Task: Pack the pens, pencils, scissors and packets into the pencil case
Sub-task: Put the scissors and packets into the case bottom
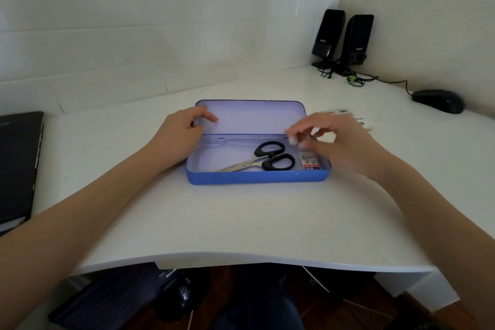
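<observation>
Pencil case [258, 177]: blue tin, lid open, centre of the frame.
Scissors [263, 160]: lying inside the tray, black handles towards the right.
Packet [310, 162]: inside at the tray's right end.
My left hand [180, 130]: fingers loose, resting on the lid's left edge.
My right hand [338, 142]: blurred above the packet; grip unclear.
More packets [356, 118]: on the desk behind my right hand.

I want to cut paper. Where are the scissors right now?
In the head view, the scissors lie inside the open blue pencil case, middle of its tray, black handles toward the packet at the right end.
</observation>
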`<state>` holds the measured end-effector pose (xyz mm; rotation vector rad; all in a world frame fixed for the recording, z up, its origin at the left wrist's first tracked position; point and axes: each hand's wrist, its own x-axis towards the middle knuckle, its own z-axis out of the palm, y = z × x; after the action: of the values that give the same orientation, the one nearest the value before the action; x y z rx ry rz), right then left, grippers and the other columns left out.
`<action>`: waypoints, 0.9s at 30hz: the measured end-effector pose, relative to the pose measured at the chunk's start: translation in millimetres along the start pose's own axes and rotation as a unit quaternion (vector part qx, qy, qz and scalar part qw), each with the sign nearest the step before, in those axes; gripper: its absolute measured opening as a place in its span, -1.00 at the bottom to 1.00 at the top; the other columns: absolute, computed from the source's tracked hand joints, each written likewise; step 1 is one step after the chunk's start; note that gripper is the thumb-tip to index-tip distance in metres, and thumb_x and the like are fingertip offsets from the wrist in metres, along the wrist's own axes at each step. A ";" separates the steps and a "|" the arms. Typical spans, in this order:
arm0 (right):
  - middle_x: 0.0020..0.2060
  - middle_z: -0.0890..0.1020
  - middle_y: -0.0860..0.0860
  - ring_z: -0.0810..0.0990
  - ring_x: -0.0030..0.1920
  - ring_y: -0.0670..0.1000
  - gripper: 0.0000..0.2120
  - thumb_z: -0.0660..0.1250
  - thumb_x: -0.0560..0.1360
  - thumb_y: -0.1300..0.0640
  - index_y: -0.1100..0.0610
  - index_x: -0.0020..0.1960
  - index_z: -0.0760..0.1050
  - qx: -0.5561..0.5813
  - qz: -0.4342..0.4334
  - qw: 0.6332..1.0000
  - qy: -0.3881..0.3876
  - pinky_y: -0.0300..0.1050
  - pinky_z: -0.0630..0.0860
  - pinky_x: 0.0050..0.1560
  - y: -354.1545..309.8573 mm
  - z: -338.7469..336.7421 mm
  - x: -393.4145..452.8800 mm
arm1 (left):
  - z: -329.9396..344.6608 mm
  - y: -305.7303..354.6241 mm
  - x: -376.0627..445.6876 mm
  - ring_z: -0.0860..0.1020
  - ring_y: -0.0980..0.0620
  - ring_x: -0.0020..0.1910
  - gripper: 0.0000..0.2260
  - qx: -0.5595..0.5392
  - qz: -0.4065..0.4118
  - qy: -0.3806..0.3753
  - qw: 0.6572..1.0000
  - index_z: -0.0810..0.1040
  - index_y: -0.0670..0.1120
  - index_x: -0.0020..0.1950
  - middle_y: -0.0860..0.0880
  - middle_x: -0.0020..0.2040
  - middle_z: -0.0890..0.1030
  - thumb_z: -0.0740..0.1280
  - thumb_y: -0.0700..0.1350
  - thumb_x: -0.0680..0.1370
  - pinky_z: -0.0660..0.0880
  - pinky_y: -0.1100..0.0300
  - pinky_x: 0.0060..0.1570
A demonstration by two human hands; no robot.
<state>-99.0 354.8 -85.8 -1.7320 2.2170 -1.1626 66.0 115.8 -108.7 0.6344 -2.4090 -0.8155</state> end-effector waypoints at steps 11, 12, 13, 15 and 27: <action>-0.08 0.63 -0.07 0.55 -0.05 -0.10 -0.89 0.42 0.43 0.22 0.04 -0.11 0.68 -0.090 -0.024 0.995 -0.026 -0.38 0.41 -0.02 8.2 1.4 3.7 | 1.1 -3.0 1.0 0.45 -0.08 -0.15 -0.61 -0.009 -0.005 0.003 1.000 0.55 0.06 0.02 0.01 -0.03 0.41 0.08 -0.35 0.48 0.27 0.45 -0.37; -0.10 0.63 -0.07 0.54 -0.04 -0.09 -0.88 0.42 0.43 0.22 0.03 -0.12 0.68 -0.091 -0.027 0.995 -0.012 -0.36 0.40 0.01 9.3 0.2 3.3 | 1.1 -3.0 1.1 0.44 -0.09 -0.17 -0.61 -0.008 -0.004 0.003 1.000 0.55 0.06 0.01 0.00 -0.03 0.41 0.08 -0.35 0.48 0.27 0.44 -0.37; -0.13 0.64 -0.08 0.53 -0.05 -0.09 -0.87 0.42 0.44 0.24 0.02 -0.13 0.67 -0.096 -0.026 0.995 0.003 -0.33 0.40 0.02 11.1 -1.4 3.2 | 1.0 -2.7 1.2 0.43 -0.06 -0.22 -0.61 -0.009 -0.003 0.002 1.000 0.55 0.06 0.01 0.00 -0.03 0.41 0.08 -0.35 0.47 0.27 0.44 -0.38; -0.19 0.66 -0.11 0.52 -0.08 -0.06 -0.83 0.41 0.44 0.26 -0.01 -0.13 0.67 -0.119 -0.023 0.992 0.020 -0.22 0.42 0.01 14.4 -4.0 3.6 | 0.5 -2.8 1.0 0.36 -0.01 -0.30 -0.61 -0.011 -0.002 0.001 1.000 0.55 0.06 0.00 0.00 -0.03 0.41 0.08 -0.35 0.47 0.27 0.43 -0.39; -0.10 0.57 -0.18 0.47 -0.03 -0.13 -0.52 0.11 0.29 0.35 -0.15 -0.36 0.63 -0.047 0.011 0.997 -0.056 -0.36 0.33 -0.03 2.9 -0.1 -2.4 | 1.6 -6.2 3.1 0.47 -0.14 -0.14 -0.60 -0.004 -0.002 -0.004 1.000 0.55 0.08 0.00 0.00 -0.03 0.43 0.08 -0.35 0.46 0.27 0.40 -0.34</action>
<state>-100.6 357.1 -88.4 -1.7549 2.2518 -0.9469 64.3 110.3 -112.9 0.6338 -2.4105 -0.8314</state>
